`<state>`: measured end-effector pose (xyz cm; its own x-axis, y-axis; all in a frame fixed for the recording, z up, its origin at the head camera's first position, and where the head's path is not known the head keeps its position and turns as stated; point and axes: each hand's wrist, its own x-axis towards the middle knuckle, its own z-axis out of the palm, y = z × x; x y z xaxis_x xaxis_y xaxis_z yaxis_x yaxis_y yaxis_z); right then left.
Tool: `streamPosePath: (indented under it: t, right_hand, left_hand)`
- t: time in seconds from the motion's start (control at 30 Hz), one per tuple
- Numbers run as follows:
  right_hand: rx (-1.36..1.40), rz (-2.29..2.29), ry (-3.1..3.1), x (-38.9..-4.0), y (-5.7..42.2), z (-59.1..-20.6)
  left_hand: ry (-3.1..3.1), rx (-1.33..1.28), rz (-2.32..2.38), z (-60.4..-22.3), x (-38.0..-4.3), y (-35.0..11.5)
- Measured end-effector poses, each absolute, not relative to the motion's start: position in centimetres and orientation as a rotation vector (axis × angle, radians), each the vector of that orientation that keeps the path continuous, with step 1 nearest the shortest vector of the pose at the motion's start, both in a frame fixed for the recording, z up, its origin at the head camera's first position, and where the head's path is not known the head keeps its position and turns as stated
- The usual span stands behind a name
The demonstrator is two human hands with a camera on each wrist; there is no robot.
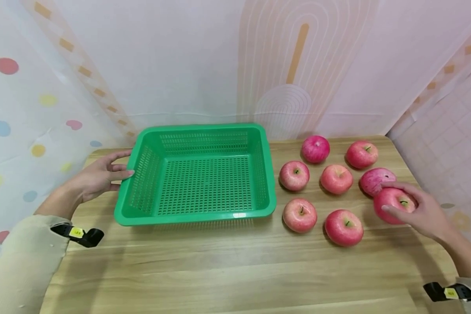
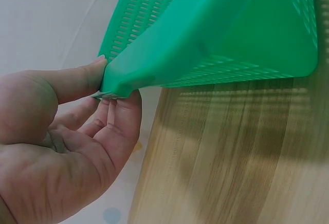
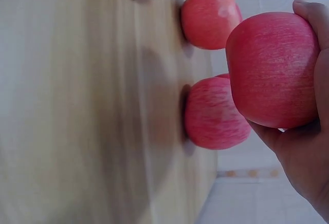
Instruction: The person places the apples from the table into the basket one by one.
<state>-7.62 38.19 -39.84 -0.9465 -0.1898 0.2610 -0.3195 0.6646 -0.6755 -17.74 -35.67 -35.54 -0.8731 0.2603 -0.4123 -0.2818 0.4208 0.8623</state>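
At the left end of the green plastic basket [image 1: 204, 220], my left hand [image 1: 96, 176] holds the rim. The left wrist view shows the thumb on one side of the rim [image 2: 149, 62] and the fingers curled under it. My right hand [image 1: 431, 213] grips a red apple [image 1: 390, 201] between thumb and fingers at the table's right side. The right wrist view has that held apple [image 3: 272, 70] raised off the wood. Just behind it lies a darker, streaked apple [image 1: 374, 179], partly covered by the held one. Only perforated bottom and walls show inside the basket.
Several more apples lie between basket and right hand, including a pale one [image 1: 336, 179], a front one [image 1: 344, 227] and a deep pink one [image 1: 315, 149] by the wall. A patterned cloth [image 1: 180, 65] backs the wooden table [image 1: 235, 266].
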Motion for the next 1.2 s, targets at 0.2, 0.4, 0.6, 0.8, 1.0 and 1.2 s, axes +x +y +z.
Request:
streamPosePath:
  t: [0.2, 0.4, 0.6, 0.8, 1.0, 1.2]
  right_hand:
    - [0.439, 1.154, -2.727, -8.5, 37.7, -38.6]
    - [0.451, 1.184, -2.737, -9.2, 37.0, -37.7]
    - [0.492, 1.178, -2.722, -10.2, 36.3, -36.7]
    - [0.496, 1.187, -2.713, -11.1, 35.3, -36.0]
    - [0.576, 1.182, -2.699, -11.9, 34.4, -35.3]
    - [0.586, 1.147, -2.726, -12.6, 33.3, -34.5]
  left_hand:
    - [2.175, -0.020, 1.472, -35.4, -17.8, -35.7]
    - [2.169, -0.012, 1.466, -35.5, -17.8, -35.7]
    - [2.161, -0.010, 1.488, -35.3, -17.8, -35.7]
    - [2.155, -0.014, 1.493, -35.4, -17.8, -35.7]
    - [2.159, -0.018, 1.488, -35.5, -17.7, -35.7]
    - [2.151, -0.017, 1.501, -35.5, -17.8, -35.7]
